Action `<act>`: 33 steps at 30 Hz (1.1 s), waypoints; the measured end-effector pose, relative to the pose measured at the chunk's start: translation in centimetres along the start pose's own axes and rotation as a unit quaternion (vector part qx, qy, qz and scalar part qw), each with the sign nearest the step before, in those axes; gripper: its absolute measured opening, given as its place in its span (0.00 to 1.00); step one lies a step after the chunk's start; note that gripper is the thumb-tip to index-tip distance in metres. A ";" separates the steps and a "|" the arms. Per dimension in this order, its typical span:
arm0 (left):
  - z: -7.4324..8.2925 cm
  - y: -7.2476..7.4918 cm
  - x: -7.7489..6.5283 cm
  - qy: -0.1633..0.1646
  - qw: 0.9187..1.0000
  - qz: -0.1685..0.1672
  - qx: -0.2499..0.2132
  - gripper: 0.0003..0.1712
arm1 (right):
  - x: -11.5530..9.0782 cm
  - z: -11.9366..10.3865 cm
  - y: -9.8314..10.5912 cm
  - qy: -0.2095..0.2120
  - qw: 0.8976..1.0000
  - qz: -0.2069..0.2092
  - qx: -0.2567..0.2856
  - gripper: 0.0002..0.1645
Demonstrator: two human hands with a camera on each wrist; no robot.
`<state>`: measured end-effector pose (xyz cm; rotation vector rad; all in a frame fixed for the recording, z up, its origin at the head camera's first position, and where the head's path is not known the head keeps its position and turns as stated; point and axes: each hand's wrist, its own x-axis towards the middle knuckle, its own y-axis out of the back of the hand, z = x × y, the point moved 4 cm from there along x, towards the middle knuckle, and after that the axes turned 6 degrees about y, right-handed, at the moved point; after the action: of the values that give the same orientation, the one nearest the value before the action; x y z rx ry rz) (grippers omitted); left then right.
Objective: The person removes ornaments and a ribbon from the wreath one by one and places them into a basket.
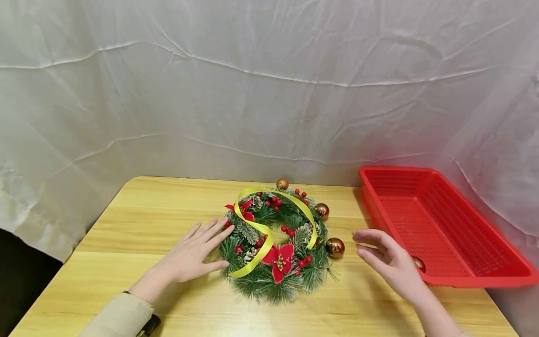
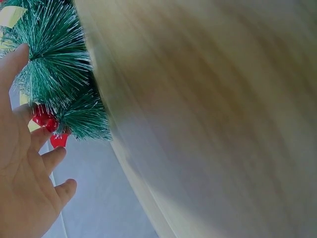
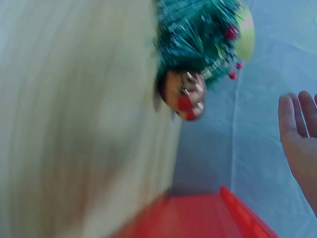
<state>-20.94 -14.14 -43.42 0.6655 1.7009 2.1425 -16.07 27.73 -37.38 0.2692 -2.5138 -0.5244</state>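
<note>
A green wreath (image 1: 273, 290) with red berries, pine cones and red flowers lies on the table. Loops of yellow ribbon (image 1: 263, 229) curl across its top. My left hand (image 1: 189, 257) is at the wreath's left side, fingers spread and fairly straight, the fingertips at its greenery (image 2: 54, 54). Copper-coloured shiny baubles sit by the wreath's outer edge: one bauble (image 1: 335, 247) at the right, another bauble (image 1: 322, 210) above it, and a glittery bauble (image 1: 282, 184) at the back. To the right, my right hand (image 1: 389, 264) hovers with loosely bent fingers and holds nothing.
A red plastic basket (image 1: 452, 196) stands at the right of the wooden table (image 1: 139, 224). One more copper bauble (image 1: 418, 264) shows at its near left corner, partly hidden. A pale cloth (image 1: 269, 117) hangs behind the table.
</note>
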 end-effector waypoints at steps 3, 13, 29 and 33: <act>0.0 0.0 0.0 -0.001 1.000 0.004 0.000 0.47 | 0.3 1.0 -0.8 -0.013 1.000 0.008 0.012 0.21; 0.0 0.0 0.1 0.001 1.000 0.003 -0.001 0.48 | 0.6 4.7 -1.4 -0.097 0.994 0.033 0.023 0.20; -0.2 -0.1 0.1 0.005 1.000 -0.007 0.001 0.48 | 0.5 7.7 -2.5 -0.189 0.982 -0.002 0.024 0.33; -0.3 -0.2 0.1 0.011 1.000 -0.014 0.002 0.48 | 0.3 8.2 -3.0 -0.207 0.977 -0.009 0.059 0.38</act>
<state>-21.18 -14.25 -43.67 0.6181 1.7157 2.1347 -20.66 27.46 -44.83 0.2479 -2.9554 -0.4787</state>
